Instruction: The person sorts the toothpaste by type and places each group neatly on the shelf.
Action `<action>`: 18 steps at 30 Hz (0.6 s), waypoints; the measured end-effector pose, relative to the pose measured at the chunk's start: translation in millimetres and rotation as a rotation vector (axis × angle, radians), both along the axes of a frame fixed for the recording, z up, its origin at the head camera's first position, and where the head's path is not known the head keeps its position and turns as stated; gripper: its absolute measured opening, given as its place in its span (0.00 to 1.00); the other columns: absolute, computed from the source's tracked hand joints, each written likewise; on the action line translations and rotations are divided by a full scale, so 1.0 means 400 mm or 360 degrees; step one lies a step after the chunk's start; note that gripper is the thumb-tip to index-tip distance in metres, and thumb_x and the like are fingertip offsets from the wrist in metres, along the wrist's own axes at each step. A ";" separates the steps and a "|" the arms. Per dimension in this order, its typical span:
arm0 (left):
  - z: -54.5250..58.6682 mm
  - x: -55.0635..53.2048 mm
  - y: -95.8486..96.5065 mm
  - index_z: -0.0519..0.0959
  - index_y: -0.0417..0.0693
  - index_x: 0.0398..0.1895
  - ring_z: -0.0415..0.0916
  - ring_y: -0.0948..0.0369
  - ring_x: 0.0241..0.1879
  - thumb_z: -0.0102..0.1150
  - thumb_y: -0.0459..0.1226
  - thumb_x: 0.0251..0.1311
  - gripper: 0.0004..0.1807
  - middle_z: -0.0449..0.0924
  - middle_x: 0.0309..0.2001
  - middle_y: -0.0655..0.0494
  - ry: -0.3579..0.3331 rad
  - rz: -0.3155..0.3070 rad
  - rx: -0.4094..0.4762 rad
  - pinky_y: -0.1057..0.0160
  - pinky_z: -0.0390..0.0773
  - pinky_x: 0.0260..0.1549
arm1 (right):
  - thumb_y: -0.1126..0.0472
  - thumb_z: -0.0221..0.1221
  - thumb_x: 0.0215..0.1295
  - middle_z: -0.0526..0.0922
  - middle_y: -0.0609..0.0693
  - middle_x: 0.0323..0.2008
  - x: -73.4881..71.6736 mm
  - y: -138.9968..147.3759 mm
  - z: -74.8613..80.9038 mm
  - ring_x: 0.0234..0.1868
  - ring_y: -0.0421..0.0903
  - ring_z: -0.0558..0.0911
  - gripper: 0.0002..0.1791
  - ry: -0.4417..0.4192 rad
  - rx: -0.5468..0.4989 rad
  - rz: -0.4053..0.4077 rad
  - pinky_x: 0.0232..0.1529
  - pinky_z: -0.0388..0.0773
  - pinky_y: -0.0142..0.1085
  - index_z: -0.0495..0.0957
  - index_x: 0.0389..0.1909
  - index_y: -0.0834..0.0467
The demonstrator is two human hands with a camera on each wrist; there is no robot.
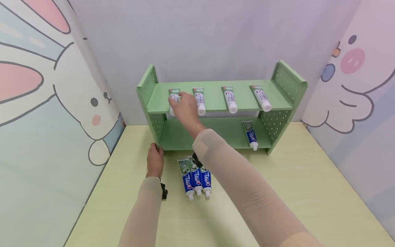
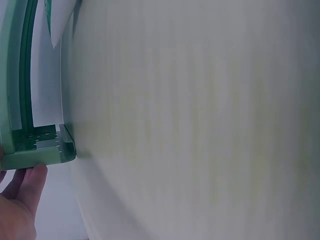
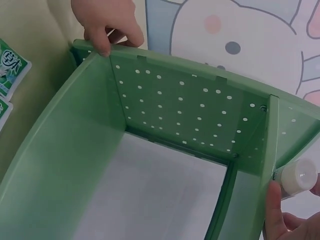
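Observation:
At the left end of the upper board of a green two-tier shelf, my right hand holds a white-and-green toothpaste tube between thumb and fingers. The right wrist view shows its white cap at the board's front edge, fingers on both sides. Lower down, my left hand grips the bottom front corner of the shelf's left side panel. Three more white-and-green toothpaste tubes lie spaced along the upper board, caps forward. One blue-and-green toothpaste tube lies at the right of the lower board.
Several blue-and-green toothpaste tubes lie side by side on the pale table before the shelf, partly behind my right sleeve. Walls with a cartoon rabbit and a pig stand at either side.

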State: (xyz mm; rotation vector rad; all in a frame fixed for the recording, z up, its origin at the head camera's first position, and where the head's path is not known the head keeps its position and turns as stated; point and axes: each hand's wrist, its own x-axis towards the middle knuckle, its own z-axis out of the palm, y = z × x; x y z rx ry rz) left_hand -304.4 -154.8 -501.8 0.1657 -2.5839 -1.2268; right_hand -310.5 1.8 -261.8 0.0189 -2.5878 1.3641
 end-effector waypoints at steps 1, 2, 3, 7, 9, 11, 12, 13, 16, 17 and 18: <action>0.000 0.000 0.000 0.64 0.34 0.57 0.72 0.44 0.45 0.44 0.37 0.75 0.16 0.70 0.46 0.37 0.0000 -0.0001 0.0002 0.46 0.72 0.43 | 0.47 0.59 0.69 0.77 0.53 0.59 0.002 0.001 0.000 0.47 0.43 0.78 0.31 0.0005 -0.0005 0.0004 0.40 0.76 0.32 0.69 0.67 0.59; -0.002 -0.001 0.000 0.63 0.34 0.57 0.72 0.44 0.45 0.44 0.37 0.75 0.16 0.70 0.47 0.37 0.0000 -0.0001 0.0000 0.46 0.72 0.44 | 0.47 0.59 0.69 0.76 0.53 0.59 0.004 0.002 -0.001 0.46 0.42 0.77 0.31 0.0009 -0.0002 0.0007 0.40 0.76 0.32 0.69 0.67 0.59; -0.002 -0.001 0.000 0.63 0.34 0.57 0.72 0.44 0.45 0.44 0.37 0.75 0.16 0.70 0.47 0.37 0.0003 -0.0006 -0.0003 0.46 0.72 0.44 | 0.47 0.59 0.69 0.75 0.53 0.60 0.006 0.003 0.000 0.42 0.43 0.78 0.31 0.0006 -0.0003 0.0011 0.39 0.76 0.32 0.69 0.68 0.58; -0.005 -0.003 -0.001 0.63 0.34 0.57 0.72 0.44 0.44 0.43 0.37 0.75 0.16 0.70 0.46 0.37 0.0031 -0.0010 -0.0024 0.46 0.72 0.43 | 0.47 0.60 0.68 0.73 0.52 0.63 0.019 0.007 0.003 0.33 0.43 0.77 0.33 0.0002 -0.0027 0.0052 0.34 0.76 0.32 0.67 0.69 0.58; -0.003 -0.002 -0.002 0.64 0.34 0.56 0.72 0.43 0.43 0.43 0.37 0.75 0.15 0.70 0.45 0.37 0.0043 -0.0005 -0.0033 0.46 0.72 0.42 | 0.47 0.61 0.68 0.73 0.52 0.63 0.027 0.011 0.006 0.39 0.44 0.79 0.33 0.0011 -0.0031 0.0060 0.37 0.76 0.32 0.67 0.69 0.57; -0.002 0.000 -0.002 0.64 0.34 0.55 0.72 0.43 0.42 0.44 0.37 0.75 0.15 0.71 0.45 0.37 0.0047 0.0002 -0.0034 0.46 0.72 0.42 | 0.48 0.61 0.67 0.73 0.53 0.62 0.035 0.014 0.009 0.50 0.44 0.77 0.33 0.0028 -0.0021 0.0065 0.43 0.75 0.33 0.68 0.68 0.57; 0.000 0.001 -0.001 0.64 0.34 0.56 0.72 0.43 0.42 0.43 0.37 0.75 0.15 0.71 0.45 0.37 0.0044 0.0000 -0.0031 0.46 0.72 0.42 | 0.48 0.61 0.67 0.73 0.53 0.62 0.039 0.015 0.011 0.54 0.46 0.76 0.32 0.0031 -0.0022 0.0068 0.45 0.76 0.34 0.68 0.68 0.57; 0.001 0.003 -0.001 0.64 0.35 0.56 0.72 0.43 0.42 0.43 0.37 0.75 0.15 0.71 0.45 0.37 0.0038 0.0001 -0.0029 0.46 0.72 0.42 | 0.48 0.61 0.67 0.73 0.53 0.62 0.043 0.018 0.012 0.56 0.47 0.75 0.32 0.0032 -0.0019 0.0071 0.47 0.76 0.35 0.68 0.68 0.57; 0.007 0.008 -0.001 0.64 0.35 0.56 0.72 0.43 0.43 0.43 0.38 0.75 0.15 0.70 0.45 0.37 0.0024 -0.0002 -0.0022 0.46 0.72 0.42 | 0.48 0.61 0.67 0.73 0.54 0.62 0.056 0.024 0.018 0.60 0.48 0.72 0.32 0.0048 -0.0010 0.0083 0.50 0.75 0.37 0.68 0.68 0.56; 0.008 0.010 -0.001 0.64 0.34 0.57 0.72 0.43 0.43 0.43 0.38 0.75 0.16 0.70 0.45 0.37 0.0017 -0.0001 -0.0019 0.46 0.72 0.42 | 0.48 0.61 0.68 0.73 0.54 0.62 0.060 0.026 0.019 0.60 0.48 0.73 0.32 0.0054 -0.0014 0.0090 0.50 0.75 0.37 0.68 0.68 0.56; 0.010 0.011 -0.002 0.64 0.34 0.57 0.72 0.44 0.43 0.43 0.38 0.75 0.16 0.70 0.46 0.37 0.0009 0.0003 -0.0016 0.46 0.72 0.42 | 0.48 0.61 0.68 0.73 0.54 0.62 0.066 0.028 0.021 0.59 0.48 0.73 0.32 0.0068 -0.0019 0.0099 0.49 0.75 0.37 0.68 0.68 0.56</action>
